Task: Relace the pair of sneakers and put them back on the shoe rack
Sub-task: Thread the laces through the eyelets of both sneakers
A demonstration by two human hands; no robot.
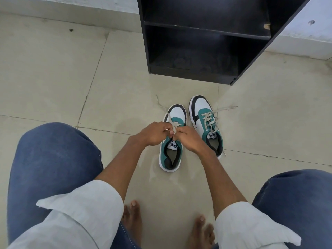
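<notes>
Two white, green and black sneakers stand side by side on the tiled floor, toes pointing away from me. Over the tongue of the left sneaker (171, 155), my left hand (154, 133) and my right hand (188, 139) meet, both pinching its cream lace (168, 115). One loose end of that lace trails off to the far left. The right sneaker (204, 121) is laced, with its lace ends lying loose on either side. The black shoe rack (203, 27) stands just beyond the sneakers with empty shelves.
My knees in blue jeans frame the view left and right, with my bare feet (132, 214) on the floor between them. A pale wall base runs behind the rack. Open tiled floor (71, 78) lies to the left and right of the sneakers.
</notes>
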